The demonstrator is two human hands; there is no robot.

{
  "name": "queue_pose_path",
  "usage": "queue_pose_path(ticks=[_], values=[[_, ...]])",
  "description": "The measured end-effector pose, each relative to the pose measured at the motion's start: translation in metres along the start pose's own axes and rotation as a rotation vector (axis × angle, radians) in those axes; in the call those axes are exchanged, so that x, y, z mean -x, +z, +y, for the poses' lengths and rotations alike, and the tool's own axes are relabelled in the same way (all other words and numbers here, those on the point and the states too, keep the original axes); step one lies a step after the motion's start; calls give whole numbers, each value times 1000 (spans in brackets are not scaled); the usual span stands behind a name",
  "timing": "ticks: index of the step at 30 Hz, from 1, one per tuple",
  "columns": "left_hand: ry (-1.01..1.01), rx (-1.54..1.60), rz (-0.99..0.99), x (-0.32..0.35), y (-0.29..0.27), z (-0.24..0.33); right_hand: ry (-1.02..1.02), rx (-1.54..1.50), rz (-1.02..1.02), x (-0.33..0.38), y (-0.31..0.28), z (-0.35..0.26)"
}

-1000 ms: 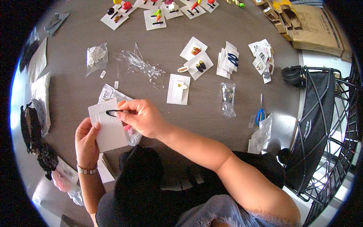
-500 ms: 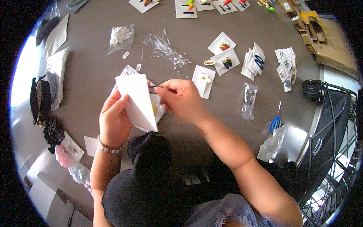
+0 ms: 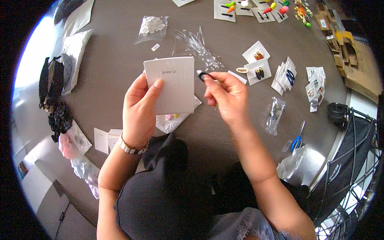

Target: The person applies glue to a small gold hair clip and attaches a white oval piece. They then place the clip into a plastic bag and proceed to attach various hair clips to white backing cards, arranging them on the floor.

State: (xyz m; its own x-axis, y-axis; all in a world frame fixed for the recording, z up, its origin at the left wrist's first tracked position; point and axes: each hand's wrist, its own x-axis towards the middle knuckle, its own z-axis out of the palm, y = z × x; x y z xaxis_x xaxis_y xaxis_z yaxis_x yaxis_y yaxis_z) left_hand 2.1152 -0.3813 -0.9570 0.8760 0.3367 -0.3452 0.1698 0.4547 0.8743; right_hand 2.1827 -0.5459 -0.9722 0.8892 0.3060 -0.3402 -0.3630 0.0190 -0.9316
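Note:
Raised over the table, a white display card (image 3: 172, 90) faces up in my left hand (image 3: 140, 98), thumb on its front and fingers behind. It has a small round hole at the top and a line of print. Between thumb and fingertips, my right hand (image 3: 228, 94) pinches a thin black hair tie (image 3: 206, 75) with a small white piece at its end. The hair tie is just right of the card, apart from it. Under the card's lower edge lies a clear bag (image 3: 173, 123) holding pink and yellow pieces, partly hidden.
Beyond my hands lie a bag of white tags (image 3: 152, 28), a heap of clear plastic fasteners (image 3: 202, 48) and carded hair clips (image 3: 258, 74). Blue-handled scissors (image 3: 296, 143) rest at the right, near a black wire rack (image 3: 352, 148). Black fabric pieces (image 3: 52, 84) line the left edge.
The card has turned from a slant to face up, and my left hand shifted right. My right hand has drawn away from the card, with the black hair tie now showing. The whole view has shifted.

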Motion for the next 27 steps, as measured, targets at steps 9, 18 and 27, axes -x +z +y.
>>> queue_pose_path(ticks=[9,18,27], values=[[121,-112,32,6,5,-5,-241,361,-32,21,21,-12],[79,11,-37,8,3,-3,-148,337,-68,21,21,-23],[-22,84,-35,5,6,-10,-43,247,-208,19,23,-13]])
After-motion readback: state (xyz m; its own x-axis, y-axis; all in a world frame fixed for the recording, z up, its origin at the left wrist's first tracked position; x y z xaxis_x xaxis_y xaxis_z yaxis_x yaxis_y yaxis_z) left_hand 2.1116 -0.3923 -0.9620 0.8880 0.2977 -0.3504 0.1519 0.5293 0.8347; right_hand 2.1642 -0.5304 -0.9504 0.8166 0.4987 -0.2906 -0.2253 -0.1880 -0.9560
